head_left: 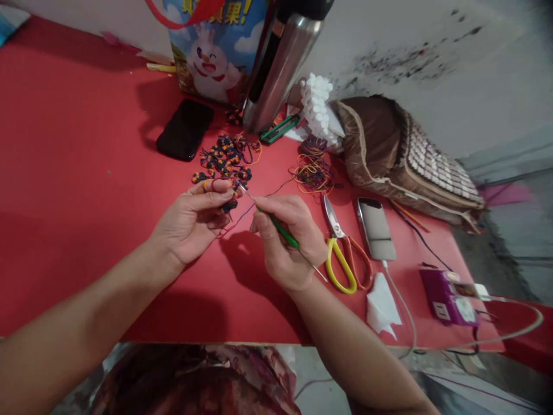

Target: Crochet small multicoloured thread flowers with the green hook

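Note:
Between the fingertips of my left hand is a small dark and orange crochet piece, with yarn looped over the forefinger. My right hand grips a crochet hook by its green handle, like a pen. The hook's metal tip meets the piece at the left fingertips; the exact stitch is too small to make out. A thin strand of yarn runs from my left hand toward a loose tangle of multicoloured yarn. Just beyond my left hand lies a pile of finished-looking crochet pieces.
Scissors with yellow and red handles lie right of my right hand, beside a phone on a cable and a crumpled tissue. A black phone, steel flask, green cutter, brown cushion and purple box surround the red table.

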`<state>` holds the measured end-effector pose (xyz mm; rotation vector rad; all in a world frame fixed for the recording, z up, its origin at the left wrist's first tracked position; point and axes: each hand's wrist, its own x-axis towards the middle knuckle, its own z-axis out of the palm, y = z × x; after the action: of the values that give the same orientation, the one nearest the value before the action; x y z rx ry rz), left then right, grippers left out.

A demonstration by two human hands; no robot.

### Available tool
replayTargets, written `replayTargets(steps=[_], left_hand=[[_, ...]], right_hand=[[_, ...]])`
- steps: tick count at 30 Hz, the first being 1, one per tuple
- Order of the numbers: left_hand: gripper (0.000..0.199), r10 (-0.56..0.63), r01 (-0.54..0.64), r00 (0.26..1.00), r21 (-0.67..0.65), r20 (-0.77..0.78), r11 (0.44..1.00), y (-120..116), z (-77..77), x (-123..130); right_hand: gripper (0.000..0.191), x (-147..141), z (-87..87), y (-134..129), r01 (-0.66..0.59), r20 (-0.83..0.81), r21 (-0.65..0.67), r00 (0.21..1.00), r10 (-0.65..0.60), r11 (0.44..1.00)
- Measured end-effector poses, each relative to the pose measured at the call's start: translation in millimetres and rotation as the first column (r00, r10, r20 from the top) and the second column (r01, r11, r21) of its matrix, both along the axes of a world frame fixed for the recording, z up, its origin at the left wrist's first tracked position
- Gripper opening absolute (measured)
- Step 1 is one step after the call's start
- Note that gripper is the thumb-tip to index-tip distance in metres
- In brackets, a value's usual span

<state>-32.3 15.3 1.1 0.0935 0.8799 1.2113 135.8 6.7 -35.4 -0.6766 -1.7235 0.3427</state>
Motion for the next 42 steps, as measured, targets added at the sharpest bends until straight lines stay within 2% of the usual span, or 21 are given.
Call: replayTargets(steps=[8, 14, 21, 32, 38, 42], left_hand=[[0.026, -0.084, 0.082, 0.996, 0.044, 0.041, 0.996, 1, -0.6, -2], [0.05, -0.075, 0.077, 0.997, 0.172, -0.018, 0.982, -3, 3.2, -3], [0.073, -0.03, 0.053, 0.994, 0.225, -0.104, 0.973, -5, 4.9, -2], [0.059, -0.037, 0.05, 0.998, 0.259, -0.057, 0.965, -6, 3.0, -4], [0.062, -0.06, 0.064, 0.998, 0.216, -0.023, 0.974, -2, 6.2, -8], [0.057, -0.052, 0.052, 0.999, 0.181, -0.001, 0.982, 0, 9.3, -11]], right_hand=[[0.028, 0, -0.4, 1, 0.013, 0.01, 0.011, 1.0, -0.013, 1.0], [0.028, -1, -0.5, 0, 0.003, -0.015, 0.004, 1.0, -0.003, 1.0], [0.026, 0, 1.1, 0, 0.038, 0.033, 0.0, 0.999, -0.038, 0.999], [0.03, 3, 0.2, 0, 0.03, 0.044, 0.002, 0.999, -0.03, 1.0], [0.025, 6, 2.8, -1, 0.02, 0.064, -0.005, 0.998, -0.02, 1.0], [0.028, 5, 8.1, -3, 0.03, 0.093, -0.021, 0.995, -0.028, 0.999]])
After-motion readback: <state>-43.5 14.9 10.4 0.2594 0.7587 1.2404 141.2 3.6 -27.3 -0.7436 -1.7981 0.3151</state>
